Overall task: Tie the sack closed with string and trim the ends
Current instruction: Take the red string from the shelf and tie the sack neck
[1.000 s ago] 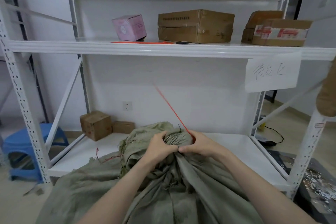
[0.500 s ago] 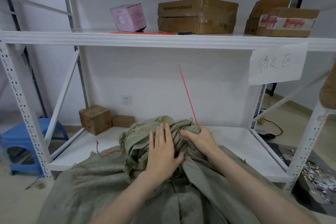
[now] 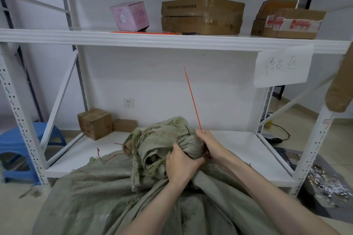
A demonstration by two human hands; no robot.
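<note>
A large grey-green woven sack lies in front of me, its gathered neck bunched up over the low shelf. My left hand grips the neck from below. My right hand clasps the neck's right side and pinches a stiff red string that sticks up and to the left from my fingers. More red string lies loose by the sack's frayed mouth. On the upper shelf rest further red strings beside a dark-handled tool.
A white metal rack surrounds the work. Its upper shelf carries a pink box and cardboard boxes. Small cartons sit on the low shelf. A blue stool stands left; a paper label hangs right.
My left hand went from lying flat on the sack to gripping the neck from below. The red string's free end has swung from leaning left to standing nearly upright.
</note>
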